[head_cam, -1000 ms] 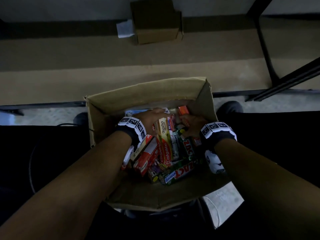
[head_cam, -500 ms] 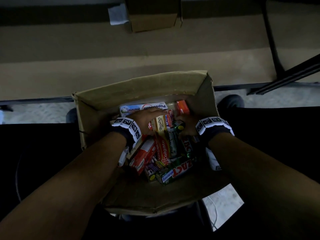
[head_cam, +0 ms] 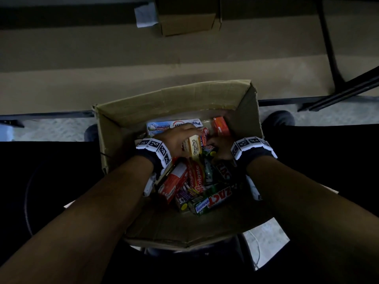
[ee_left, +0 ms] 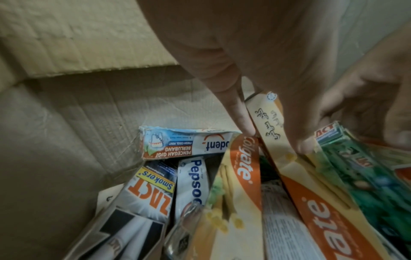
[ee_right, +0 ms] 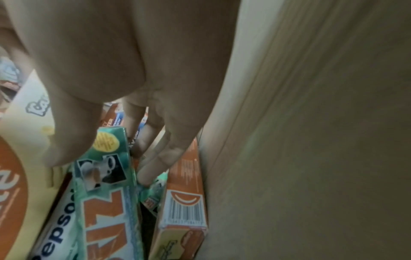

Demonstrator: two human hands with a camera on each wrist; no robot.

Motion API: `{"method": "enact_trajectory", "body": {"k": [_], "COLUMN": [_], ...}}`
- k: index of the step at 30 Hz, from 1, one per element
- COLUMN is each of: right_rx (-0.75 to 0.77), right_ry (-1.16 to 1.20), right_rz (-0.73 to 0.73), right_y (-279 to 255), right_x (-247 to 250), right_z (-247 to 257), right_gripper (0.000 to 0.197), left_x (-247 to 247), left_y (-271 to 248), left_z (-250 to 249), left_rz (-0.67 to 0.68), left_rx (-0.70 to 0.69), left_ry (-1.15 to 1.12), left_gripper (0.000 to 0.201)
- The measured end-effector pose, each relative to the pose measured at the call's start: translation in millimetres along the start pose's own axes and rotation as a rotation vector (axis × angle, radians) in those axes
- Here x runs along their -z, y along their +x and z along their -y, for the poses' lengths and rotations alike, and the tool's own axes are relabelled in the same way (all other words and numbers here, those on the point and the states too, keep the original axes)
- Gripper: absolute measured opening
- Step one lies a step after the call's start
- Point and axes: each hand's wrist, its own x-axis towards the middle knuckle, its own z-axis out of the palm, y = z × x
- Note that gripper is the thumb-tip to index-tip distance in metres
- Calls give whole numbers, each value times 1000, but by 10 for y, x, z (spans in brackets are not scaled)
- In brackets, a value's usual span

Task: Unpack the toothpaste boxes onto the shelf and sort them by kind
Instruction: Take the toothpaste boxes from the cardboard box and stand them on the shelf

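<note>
An open cardboard carton (head_cam: 164,103) on my lap holds several toothpaste boxes in a jumble. My left hand (head_cam: 184,138) (ee_left: 273,140) pinches the top end of a yellow Colgate box (head_cam: 193,147) (ee_left: 266,119) that stands upright in the pile. My right hand (head_cam: 217,147) (ee_right: 100,170) pinches the end of a green Zact box (head_cam: 209,150) (ee_right: 106,167), with the thumb on one side and the fingers on the other. A white Pepsodent box (head_cam: 184,125) (ee_left: 189,144) lies along the carton's far wall. The tan shelf (head_cam: 123,78) runs across just beyond the carton.
An orange box (head_cam: 220,126) (ee_right: 184,193) stands against the carton's right wall (ee_right: 311,140). A second green Zact box (head_cam: 213,198) and red Colgate boxes (head_cam: 174,181) lie nearer me. A small brown box (head_cam: 188,17) sits at the back of the shelf. Black frame bars (head_cam: 328,48) stand on the right.
Both hands have stayed inside the carton on the same boxes. My left hand has drawn back a little, uncovering the white Pepsodent box. The carton has shifted in my view.
</note>
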Motion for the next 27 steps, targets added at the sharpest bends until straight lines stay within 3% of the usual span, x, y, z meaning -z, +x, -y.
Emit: {"method": "enact_trajectory", "body": {"k": [6,15,27], "right_rx": [31,74,122], "right_ry": [14,-41,68], "right_rz": [-155,-58,-360], "right_y": [-88,-293,-837], "right_x": [-33,107,211], "right_z": [-17,77,264], "right_gripper": [56,63,56], "left_x": [11,123,198], "left_y": [-44,-134,-341], "left_z": [-18,-125,-519], "left_rz": [-19,-12,-144], "left_rx": [-8,-31,-152], "left_ry": [-7,48,97], "left_gripper": [82,65,62]}}
